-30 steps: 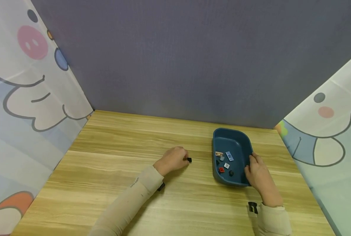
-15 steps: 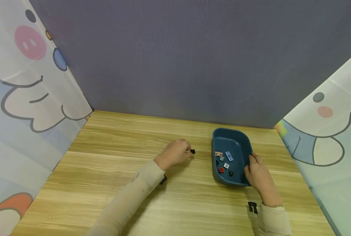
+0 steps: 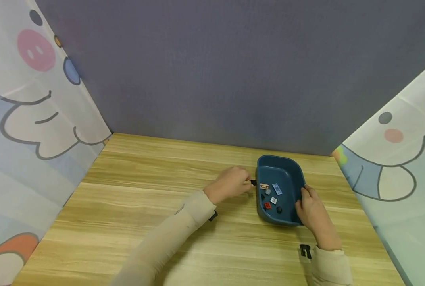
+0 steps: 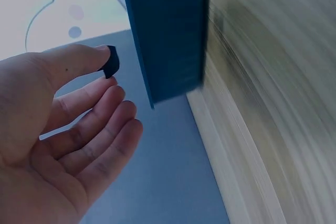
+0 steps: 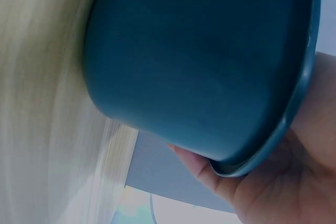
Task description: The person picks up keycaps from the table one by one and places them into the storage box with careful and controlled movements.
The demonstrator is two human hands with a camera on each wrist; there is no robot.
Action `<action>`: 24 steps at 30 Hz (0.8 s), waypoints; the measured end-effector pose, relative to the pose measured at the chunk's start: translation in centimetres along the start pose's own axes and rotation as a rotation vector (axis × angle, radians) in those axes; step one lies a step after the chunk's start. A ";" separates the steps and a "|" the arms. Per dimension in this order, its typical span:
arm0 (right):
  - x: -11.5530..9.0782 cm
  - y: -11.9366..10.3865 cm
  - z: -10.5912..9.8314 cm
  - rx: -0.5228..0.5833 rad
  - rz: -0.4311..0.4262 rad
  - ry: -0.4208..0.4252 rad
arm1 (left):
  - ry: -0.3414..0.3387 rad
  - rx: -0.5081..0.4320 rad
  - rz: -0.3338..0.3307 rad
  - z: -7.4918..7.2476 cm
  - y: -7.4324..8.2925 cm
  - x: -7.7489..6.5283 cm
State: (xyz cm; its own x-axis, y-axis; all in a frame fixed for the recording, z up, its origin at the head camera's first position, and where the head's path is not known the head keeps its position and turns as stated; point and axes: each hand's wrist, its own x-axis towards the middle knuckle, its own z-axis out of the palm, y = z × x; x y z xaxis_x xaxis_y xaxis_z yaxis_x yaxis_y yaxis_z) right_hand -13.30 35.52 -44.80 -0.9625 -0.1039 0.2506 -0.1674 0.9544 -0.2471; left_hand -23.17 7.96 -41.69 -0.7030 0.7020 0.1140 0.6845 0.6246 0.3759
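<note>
My left hand pinches a small black keycap between thumb and forefinger, just outside the left rim of the blue plastic bin. In the left wrist view the keycap shows as a dark curved piece, and the other fingers are loosely bent. My right hand grips the bin's right rim, thumb inside. Along the bin's left and near floor lie several small pieces like keycaps: a light blue one, a white one, a red one, and a black one.
The bin stands on a wood-grain table. Behind it rises a grey panel. Cartoon-printed curtains hang at the left and right. Dark wrist mounts show at the left cuff and right cuff.
My left hand has moved right and a little away from me, carrying the black keycap to the bin's left rim. The right hand and the bin have stayed in place.
</note>
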 end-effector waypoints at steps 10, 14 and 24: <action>0.1 -0.1 -0.2 0.007 0.026 -0.054 | 0.018 -0.095 0.079 1.5 2.0 1.5; 0.1 0.0 -0.1 0.005 0.012 -0.032 | 0.004 -0.131 0.132 2.0 2.6 1.9; 0.0 -0.1 -0.1 0.007 0.021 -0.033 | 0.007 -0.108 0.167 3.1 3.0 2.8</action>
State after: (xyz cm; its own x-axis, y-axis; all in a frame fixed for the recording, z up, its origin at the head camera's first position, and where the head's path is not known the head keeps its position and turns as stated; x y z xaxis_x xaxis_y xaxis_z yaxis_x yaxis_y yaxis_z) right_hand -13.29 35.42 -44.66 -0.9723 -0.0931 0.2145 -0.1484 0.9546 -0.2582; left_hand -22.49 12.85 -43.15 -0.5828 0.7903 0.1889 0.7674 0.4589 0.4477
